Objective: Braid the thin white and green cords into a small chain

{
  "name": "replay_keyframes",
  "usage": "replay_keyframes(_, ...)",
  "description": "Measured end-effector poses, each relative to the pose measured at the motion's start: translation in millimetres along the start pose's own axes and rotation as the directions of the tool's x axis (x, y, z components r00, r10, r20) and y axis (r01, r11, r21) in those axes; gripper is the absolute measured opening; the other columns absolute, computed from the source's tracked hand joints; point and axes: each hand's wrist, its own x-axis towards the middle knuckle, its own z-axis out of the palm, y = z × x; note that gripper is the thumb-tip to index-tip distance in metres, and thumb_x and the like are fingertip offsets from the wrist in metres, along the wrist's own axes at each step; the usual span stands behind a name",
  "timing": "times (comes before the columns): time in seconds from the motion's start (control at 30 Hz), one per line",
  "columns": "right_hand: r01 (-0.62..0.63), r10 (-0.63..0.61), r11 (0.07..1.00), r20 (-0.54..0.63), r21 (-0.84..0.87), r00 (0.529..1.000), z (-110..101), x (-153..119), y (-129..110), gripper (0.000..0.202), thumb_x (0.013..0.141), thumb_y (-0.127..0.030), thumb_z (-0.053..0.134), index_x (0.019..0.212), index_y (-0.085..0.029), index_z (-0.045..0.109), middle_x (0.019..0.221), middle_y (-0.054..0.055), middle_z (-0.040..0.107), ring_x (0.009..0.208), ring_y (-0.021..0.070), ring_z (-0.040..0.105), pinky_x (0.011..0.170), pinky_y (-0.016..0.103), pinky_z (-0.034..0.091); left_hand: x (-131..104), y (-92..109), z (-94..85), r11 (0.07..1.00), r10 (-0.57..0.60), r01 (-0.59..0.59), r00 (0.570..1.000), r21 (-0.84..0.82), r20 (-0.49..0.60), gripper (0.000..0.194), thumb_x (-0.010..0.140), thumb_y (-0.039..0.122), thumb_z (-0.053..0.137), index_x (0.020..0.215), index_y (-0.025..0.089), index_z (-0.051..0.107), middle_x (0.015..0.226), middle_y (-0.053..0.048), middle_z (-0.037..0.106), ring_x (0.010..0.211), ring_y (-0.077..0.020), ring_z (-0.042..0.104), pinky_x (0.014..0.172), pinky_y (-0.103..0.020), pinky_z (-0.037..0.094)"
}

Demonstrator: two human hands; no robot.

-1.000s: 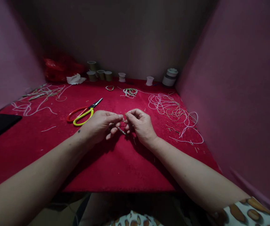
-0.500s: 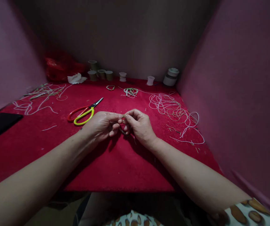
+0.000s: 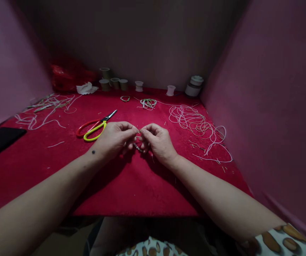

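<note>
Left hand (image 3: 117, 138) and right hand (image 3: 158, 143) are hovering close together, nearly fingertip to fingertip, over the middle of the red tabletop (image 3: 131, 192). Fingers of both are pinching narrow, thumb to forefinger, holding fine strands of a small braided cord (image 3: 138, 147); exact grip too small to make out. The cord's plaited part is showing in the gap just below the pinch, partly hidden by the hands. Scissors (image 3: 103, 121), one handle red, one yellow, are lying just beside the left hand. A thread tangle (image 3: 187, 119) is sprawling beyond the right hand; a green-and-white coil (image 3: 148, 104) is lying ahead.
</note>
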Motion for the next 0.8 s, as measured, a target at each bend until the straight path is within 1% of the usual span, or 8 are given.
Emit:
replay_keyframes(0.13, 0.005, -0.005, 1.0, -0.02, 0.004, 1.0, -1, 1, 0, 0.012, 0.088, -0.026, 0.063, 0.08, -0.02, 0.056, 0.061, -0.006, 0.061, 0.042, 0.0071, 0.055, 0.039, 0.019, 0.045, 0, 3, -1.2, 0.999, -0.004, 0.005, 0.999, 0.036, -0.04, 0.021, 0.082, 0.024, 0.065, 0.063, 0.018, 0.059, 0.04, 0.0, 0.055, 0.027, -0.0106, 0.046, 0.029, -0.018, 0.032)
replay_keyframes(0.23, 0.02, -0.02, 1.0, -0.039, -0.004, 0.999, -1, 1, -1, 0.011, 0.088, -0.025, 0.061, 0.081, -0.02, 0.056, 0.061, -0.006, 0.06, 0.04, 0.0064, 0.053, 0.038, 0.018, 0.044, -2, 5, -0.6, 0.999, -0.006, 0.007, 0.999, 0.039, -0.031, 0.028, 0.084, 0.025, 0.063, 0.057, 0.019, 0.056, 0.038, 0.0, 0.052, 0.026, -0.0092, 0.041, 0.028, -0.018, 0.029)
replay_keyframes(0.3, 0.03, -0.031, 0.999, -0.049, -0.012, 0.998, -1, 1, -1, 0.011, 0.088, -0.025, 0.06, 0.081, -0.02, 0.055, 0.061, -0.007, 0.06, 0.04, 0.006, 0.052, 0.037, 0.018, 0.043, -3, 6, 0.1, 0.999, -0.04, 0.04, 0.999, -0.02, 0.002, 0.028, 0.082, 0.025, 0.063, 0.056, 0.018, 0.056, 0.039, 0.001, 0.052, 0.025, -0.0082, 0.038, 0.026, -0.018, 0.027)
replay_keyframes(0.4, 0.041, -0.042, 0.999, -0.053, -0.029, 0.998, -1, 1, -1, 0.01, 0.088, -0.026, 0.061, 0.081, -0.02, 0.056, 0.061, -0.007, 0.059, 0.041, 0.006, 0.052, 0.038, 0.018, 0.043, -1, 5, 0.9, 0.985, -0.1, 0.109, 0.992, -0.133, 0.073, 0.023, 0.079, 0.023, 0.065, 0.058, 0.016, 0.06, 0.042, 0.0, 0.052, 0.027, -0.0079, 0.039, 0.025, -0.018, 0.027)
replay_keyframes(0.53, 0.058, -0.06, 0.997, -0.035, -0.042, 0.998, 0, 0, 0, 0.012, 0.088, -0.026, 0.063, 0.079, -0.021, 0.057, 0.061, -0.006, 0.059, 0.042, 0.0063, 0.052, 0.039, 0.019, 0.043, 3, -1, 0.4, 0.962, -0.151, 0.181, 0.976, -0.203, 0.156, 0.031, 0.083, 0.024, 0.061, 0.054, 0.014, 0.061, 0.04, 0.0, 0.048, 0.028, -0.0068, 0.038, 0.027, -0.017, 0.026)
replay_keyframes(0.67, 0.073, -0.075, 0.996, -0.026, -0.052, 0.997, 0, 0, 1, 0.012, 0.089, -0.025, 0.062, 0.079, -0.021, 0.057, 0.06, -0.006, 0.058, 0.042, 0.0069, 0.051, 0.038, 0.02, 0.041, 5, -4, 0.3, 0.948, -0.15, 0.185, 0.977, -0.258, 0.148, 0.029, 0.082, 0.021, 0.062, 0.054, 0.014, 0.063, 0.045, -0.001, 0.051, 0.031, -0.0064, 0.039, 0.027, -0.016, 0.027)
replay_keyframes(0.8, 0.092, -0.094, 0.994, -0.025, -0.061, 0.995, -1, 0, 1, 0.011, 0.089, -0.025, 0.062, 0.079, -0.021, 0.058, 0.061, -0.006, 0.058, 0.041, 0.007, 0.05, 0.038, 0.021, 0.041, 6, -2, 2.1, 0.944, -0.149, 0.176, 0.982, -0.279, 0.118, 0.027, 0.081, 0.017, 0.062, 0.055, 0.014, 0.061, 0.047, 0.0, 0.05, 0.032, -0.006, 0.038, 0.026, -0.017, 0.028)
